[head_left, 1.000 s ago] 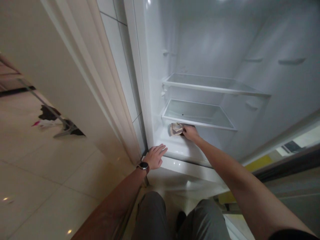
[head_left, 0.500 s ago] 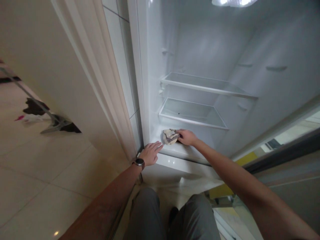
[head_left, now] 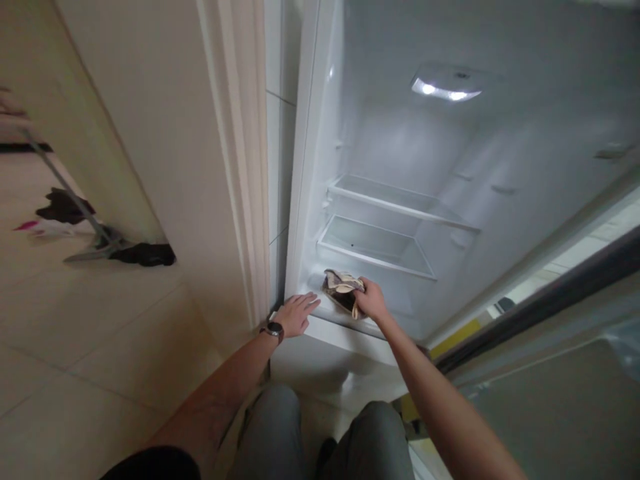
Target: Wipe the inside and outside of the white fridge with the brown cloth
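Note:
I face an open white fridge [head_left: 450,153] with bare glass shelves [head_left: 380,247]. My right hand [head_left: 371,300] is closed on a crumpled beige and brown cloth [head_left: 341,287], held at the front left of the fridge floor, just under the lowest shelf. My left hand [head_left: 296,313] lies flat with fingers spread on the fridge's front lower edge, at its left corner. A dark watch [head_left: 273,329] sits on that wrist. My knees in grey trousers [head_left: 320,433] show below.
The fridge lamp [head_left: 447,87] glows at the top. A white wall and door frame [head_left: 235,167] stand left of the fridge. Dark clothes and a metal stand [head_left: 100,247] lie on the tiled floor at far left. The fridge door [head_left: 550,373] hangs open at right.
My right hand has drawn the cloth from deeper under the lowest shelf toward the front left edge of the fridge floor. The view has tilted up. The left hand stays put.

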Motion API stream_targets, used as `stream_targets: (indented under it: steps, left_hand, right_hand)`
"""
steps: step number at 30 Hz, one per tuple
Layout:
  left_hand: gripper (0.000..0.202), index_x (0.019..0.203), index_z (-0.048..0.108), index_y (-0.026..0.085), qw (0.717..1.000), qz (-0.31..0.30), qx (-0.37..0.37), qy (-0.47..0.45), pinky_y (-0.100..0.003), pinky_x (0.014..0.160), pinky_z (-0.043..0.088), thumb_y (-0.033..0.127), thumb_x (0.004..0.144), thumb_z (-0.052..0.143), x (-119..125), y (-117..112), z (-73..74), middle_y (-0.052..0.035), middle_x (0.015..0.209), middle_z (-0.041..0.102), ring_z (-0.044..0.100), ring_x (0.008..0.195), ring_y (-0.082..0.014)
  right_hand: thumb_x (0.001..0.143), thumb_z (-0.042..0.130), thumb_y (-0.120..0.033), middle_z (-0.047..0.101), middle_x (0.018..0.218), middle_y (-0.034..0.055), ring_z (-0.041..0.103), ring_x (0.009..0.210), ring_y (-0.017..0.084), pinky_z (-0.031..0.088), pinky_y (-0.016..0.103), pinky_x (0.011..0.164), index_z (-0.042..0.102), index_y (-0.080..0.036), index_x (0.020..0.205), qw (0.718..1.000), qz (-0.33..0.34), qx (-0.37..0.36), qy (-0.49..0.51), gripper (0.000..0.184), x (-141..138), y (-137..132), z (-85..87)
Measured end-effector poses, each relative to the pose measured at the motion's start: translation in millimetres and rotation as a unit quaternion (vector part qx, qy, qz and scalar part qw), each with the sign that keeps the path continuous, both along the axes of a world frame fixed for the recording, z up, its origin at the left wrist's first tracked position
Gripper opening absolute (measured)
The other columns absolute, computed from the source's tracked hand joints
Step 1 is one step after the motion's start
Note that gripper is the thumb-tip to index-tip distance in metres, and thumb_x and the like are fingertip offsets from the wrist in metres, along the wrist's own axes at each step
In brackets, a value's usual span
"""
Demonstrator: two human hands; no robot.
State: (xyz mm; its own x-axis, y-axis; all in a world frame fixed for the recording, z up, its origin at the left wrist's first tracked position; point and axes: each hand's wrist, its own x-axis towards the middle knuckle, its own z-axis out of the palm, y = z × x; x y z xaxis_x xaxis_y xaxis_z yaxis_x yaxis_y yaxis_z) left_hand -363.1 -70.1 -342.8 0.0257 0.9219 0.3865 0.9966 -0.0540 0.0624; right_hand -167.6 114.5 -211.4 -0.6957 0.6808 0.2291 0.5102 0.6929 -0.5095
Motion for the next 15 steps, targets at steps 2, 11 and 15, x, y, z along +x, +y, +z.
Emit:
stream_targets:
  steps: [2,11,15]
  left_hand:
    - [0.065,0.148,0.052,0.013,1.0,-0.002,0.005,-0.02,-0.047,0.121,0.032,0.014,0.083,0.055,1.5,-1.9,4.8,-0.0167,0.154,0.05,0.039,0.147,-0.0279]
    - [0.035,0.117,0.072,0.02,0.855,0.048,0.046,-0.514,-0.049,0.121,0.032,0.028,0.086,0.058,66.1,-5.9,15.6,-0.0124,0.134,0.066,0.049,0.14,-0.0304]
    - [0.038,0.11,0.074,0.02,0.773,0.046,-0.02,-0.633,-0.046,0.106,0.049,0.045,0.091,0.053,143.6,-51.4,-11.3,-0.0113,0.11,0.076,0.067,0.115,-0.0302]
  right_hand:
    - [0.076,0.053,-0.03,0.072,0.081,0.0024,0.062,0.08,0.02,0.047,0.027,0.074,0.068,-0.019,0.085,0.988,-0.035,-0.098,0.115,0.021,14.4,-14.6,7.2]
    - [0.056,0.076,-0.032,0.077,0.083,0.0035,0.073,0.079,0.027,0.059,0.035,0.071,0.067,-0.019,0.098,0.754,-0.166,-0.504,0.387,0.044,122.5,-111.0,16.4]
    - [0.061,0.074,-0.033,0.078,0.084,0.0056,0.075,0.08,0.028,0.06,0.036,0.069,0.07,-0.017,0.1,0.732,-0.205,-0.534,0.37,0.042,170.2,-147.2,-15.3]
